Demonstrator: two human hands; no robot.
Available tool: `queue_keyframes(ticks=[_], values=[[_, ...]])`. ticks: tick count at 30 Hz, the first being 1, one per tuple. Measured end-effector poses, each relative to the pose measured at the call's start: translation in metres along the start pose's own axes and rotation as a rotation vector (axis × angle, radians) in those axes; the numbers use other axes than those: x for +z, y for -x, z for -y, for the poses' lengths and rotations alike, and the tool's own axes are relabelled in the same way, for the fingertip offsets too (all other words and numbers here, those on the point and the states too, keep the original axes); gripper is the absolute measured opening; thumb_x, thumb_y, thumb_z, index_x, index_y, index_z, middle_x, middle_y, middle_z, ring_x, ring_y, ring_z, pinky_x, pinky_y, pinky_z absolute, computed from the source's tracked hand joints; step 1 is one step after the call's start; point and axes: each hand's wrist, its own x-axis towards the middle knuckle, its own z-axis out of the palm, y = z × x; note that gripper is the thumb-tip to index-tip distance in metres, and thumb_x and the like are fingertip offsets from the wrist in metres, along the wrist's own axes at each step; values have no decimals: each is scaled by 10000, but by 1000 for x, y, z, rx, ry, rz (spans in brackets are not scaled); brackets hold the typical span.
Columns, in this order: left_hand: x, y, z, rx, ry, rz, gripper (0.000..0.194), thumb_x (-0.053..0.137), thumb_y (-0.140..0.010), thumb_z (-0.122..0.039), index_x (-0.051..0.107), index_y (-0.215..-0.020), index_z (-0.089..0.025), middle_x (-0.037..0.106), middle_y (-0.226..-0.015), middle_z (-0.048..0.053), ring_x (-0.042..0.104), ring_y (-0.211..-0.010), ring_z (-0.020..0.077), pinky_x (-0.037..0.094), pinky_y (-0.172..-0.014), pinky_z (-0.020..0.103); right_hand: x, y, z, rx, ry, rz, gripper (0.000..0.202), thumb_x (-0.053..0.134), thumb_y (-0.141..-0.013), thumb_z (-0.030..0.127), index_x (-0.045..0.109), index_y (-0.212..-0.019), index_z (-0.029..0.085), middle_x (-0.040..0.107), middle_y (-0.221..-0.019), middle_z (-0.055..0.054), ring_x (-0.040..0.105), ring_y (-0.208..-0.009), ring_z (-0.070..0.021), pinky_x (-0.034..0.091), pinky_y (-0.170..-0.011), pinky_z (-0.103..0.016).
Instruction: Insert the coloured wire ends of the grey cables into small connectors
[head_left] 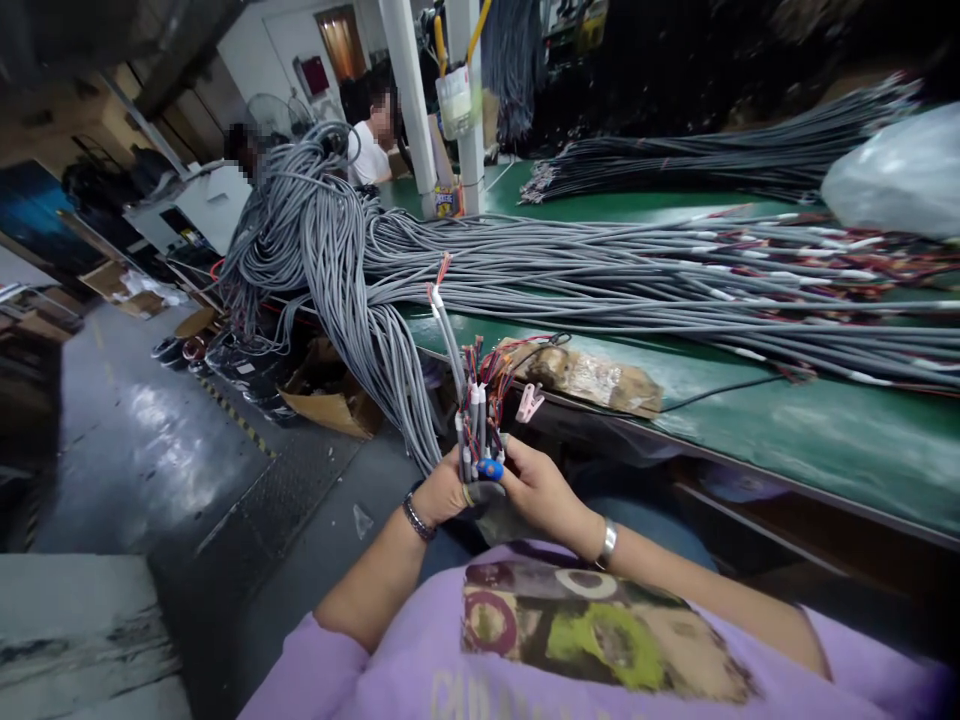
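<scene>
My left hand [442,492] is closed round the grey cables [478,405] in front of my body, near their ends. These ends stand upright, with white wraps and thin red, blue and dark wires fanning out at the top. One cable [448,335] sticks up higher than the others. From the other side my right hand [544,492] is closed on the same cables. A small blue piece [490,469] covers or sits at its thumb tip; which of these I cannot tell. The fingers behind the cables are partly hidden.
Long grey cables [540,265] lie across the green table [750,420] and hang in a thick loop over its left end. A pink clip [529,402] and a taped brown piece [600,378] are at the edge. Black cables [675,165] and a plastic bag [900,170] lie behind.
</scene>
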Motion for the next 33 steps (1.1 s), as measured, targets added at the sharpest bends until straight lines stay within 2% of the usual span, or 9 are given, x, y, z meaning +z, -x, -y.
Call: queue_keyframes(ticks=[2, 4, 10, 14, 18, 21, 25, 29, 33], values=[[-3, 0, 3, -66, -29, 82, 570, 823, -558, -373, 645, -1040, -126, 683, -937, 86, 617, -842, 212, 484, -783, 318, -3, 1, 3, -51, 66, 55, 180, 456, -898, 331, 570, -885, 193, 620, -847, -52, 563, -776, -178, 474, -729, -304], [-3, -1, 4, -100, -64, 74, 500, 827, -553, -333, 674, -977, -115, 691, -857, 68, 619, -763, 194, 494, -736, 310, -6, 1, 6, -92, 131, 90, 202, 402, -922, 310, 559, -877, 189, 603, -851, -65, 552, -775, -179, 470, -738, -312], [11, -2, -4, -15, -86, -176, 367, 777, -616, -312, 700, -931, -140, 707, -825, 41, 629, -780, 194, 499, -786, 328, -13, -2, 8, -110, 310, 27, 216, 367, -918, 270, 542, -833, 177, 555, -848, -97, 526, -754, -200, 470, -717, -342], [14, -1, -5, -21, 27, -307, 315, 767, -623, -346, 704, -858, -146, 711, -794, 53, 649, -790, 217, 517, -769, 351, -20, 2, 6, -110, 230, 24, 223, 396, -914, 292, 596, -908, 194, 603, -865, -87, 564, -816, -205, 477, -760, -338], [11, -2, -4, -88, 154, -450, 282, 734, -647, -412, 668, -660, -138, 688, -667, 64, 665, -726, 220, 532, -702, 352, -23, 8, -3, -79, 120, 127, 225, 456, -893, 312, 645, -960, 210, 651, -898, -75, 595, -839, -204, 480, -784, -335], [13, -5, -9, -72, 193, -416, 284, 735, -638, -411, 668, -646, -136, 703, -755, 94, 665, -815, 242, 529, -732, 357, -22, 8, -15, 23, 26, 133, 223, 501, -868, 330, 650, -969, 198, 677, -861, -62, 612, -787, -199, 493, -739, -324], [23, -12, -14, -65, 157, -287, 362, 765, -623, -357, 706, -910, -145, 705, -927, 104, 645, -897, 245, 509, -798, 365, -20, 7, -25, 149, -123, 71, 255, 541, -836, 358, 639, -998, 187, 680, -770, -35, 621, -718, -190, 507, -655, -305], [31, -16, -8, -63, -11, -270, 284, 732, -681, -365, 714, -861, -147, 701, -783, 60, 638, -778, 193, 496, -791, 331, -25, 8, -22, 240, -328, 122, 279, 528, -830, 358, 622, -1027, 184, 664, -771, -32, 624, -670, -162, 511, -598, -279], [35, -16, -1, -45, -89, -342, 265, 684, -735, -381, 699, -854, -144, 677, -699, 31, 618, -682, 157, 494, -711, 293, -34, 11, -14, 383, -527, 221, 231, 531, -802, 331, 605, -928, 152, 657, -826, -59, 634, -659, -131, 501, -565, -248]])
